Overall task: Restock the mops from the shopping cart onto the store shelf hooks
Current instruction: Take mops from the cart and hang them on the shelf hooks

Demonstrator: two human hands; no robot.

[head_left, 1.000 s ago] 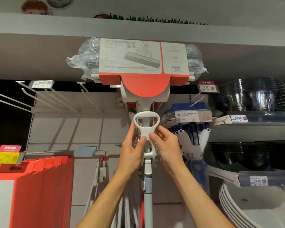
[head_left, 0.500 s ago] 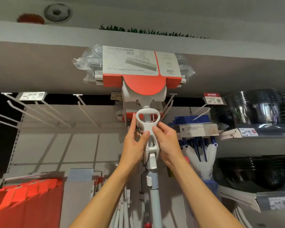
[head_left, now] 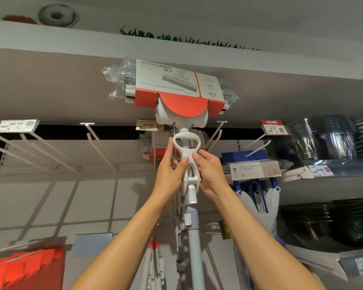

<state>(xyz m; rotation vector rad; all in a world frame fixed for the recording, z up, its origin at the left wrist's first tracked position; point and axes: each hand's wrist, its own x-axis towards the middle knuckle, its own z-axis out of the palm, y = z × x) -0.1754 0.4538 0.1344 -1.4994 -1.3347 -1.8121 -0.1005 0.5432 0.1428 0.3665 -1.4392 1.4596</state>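
A sponge mop [head_left: 188,243] with a pale blue pole is held upright, head up, in front of the shelf hooks. Its head [head_left: 176,86], wrapped in clear plastic under a red and grey card sleeve, reaches the underside of the top shelf. My left hand [head_left: 170,174] and my right hand [head_left: 210,172] grip the white loop-shaped squeeze lever [head_left: 186,151] from either side, thumbs on its front. Behind the lever, more packaged mops [head_left: 157,151] hang on a hook under a 44.90 price tag [head_left: 148,124].
Bare white wire hooks [head_left: 96,143] jut out left of the mop, under a 59.50 tag [head_left: 14,125]. Blue-handled mops [head_left: 254,170] hang to the right. Stacked dark bowls [head_left: 323,139] and plates fill the right shelves. Red boxes [head_left: 23,268] stand at lower left.
The mop and both hands have risen toward the top shelf, and my view has tilted further upward. The grip on the lever is unchanged.
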